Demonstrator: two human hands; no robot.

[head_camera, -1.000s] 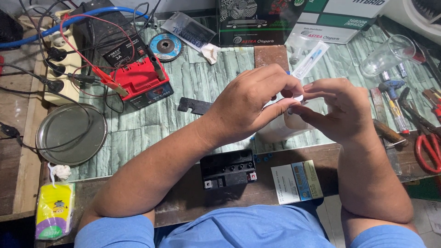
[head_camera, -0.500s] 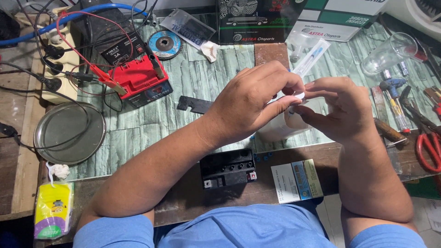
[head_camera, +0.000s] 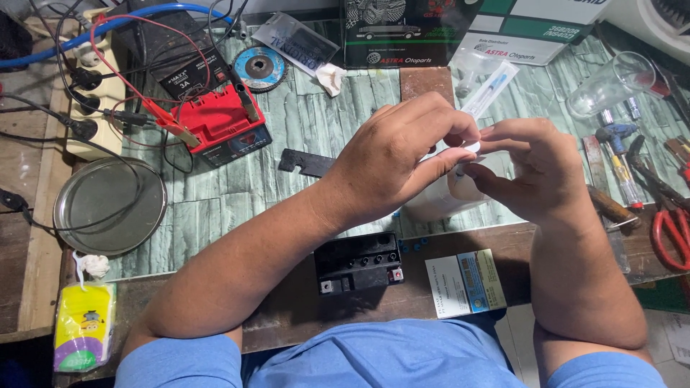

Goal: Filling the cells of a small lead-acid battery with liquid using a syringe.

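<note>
My left hand [head_camera: 402, 158] and my right hand [head_camera: 535, 172] meet above the middle of the green-patterned table [head_camera: 330, 122]. Both pinch the lower end of a clear plastic syringe [head_camera: 490, 88] that slants up and away to the right. My left thumb and forefinger close over its white end, and my right fingertips touch the same spot from the other side. Just under the hands stands a whitish plastic container [head_camera: 437, 203], mostly hidden by them. A small black battery [head_camera: 359, 262] with a row of holes on top sits near the table's front edge, below my left wrist.
A red battery [head_camera: 224, 126] with clipped leads, a power strip [head_camera: 86, 82], a grinding disc [head_camera: 260, 68] and a round metal plate [head_camera: 108, 205] are on the left. Boxes [head_camera: 410, 32] line the back. A clear glass [head_camera: 611, 82], screwdrivers [head_camera: 619, 162] and red-handled cutters [head_camera: 672, 233] lie at the right.
Both hands stay together on the syringe in nearly the same place. Only the fingers have shifted slightly.
</note>
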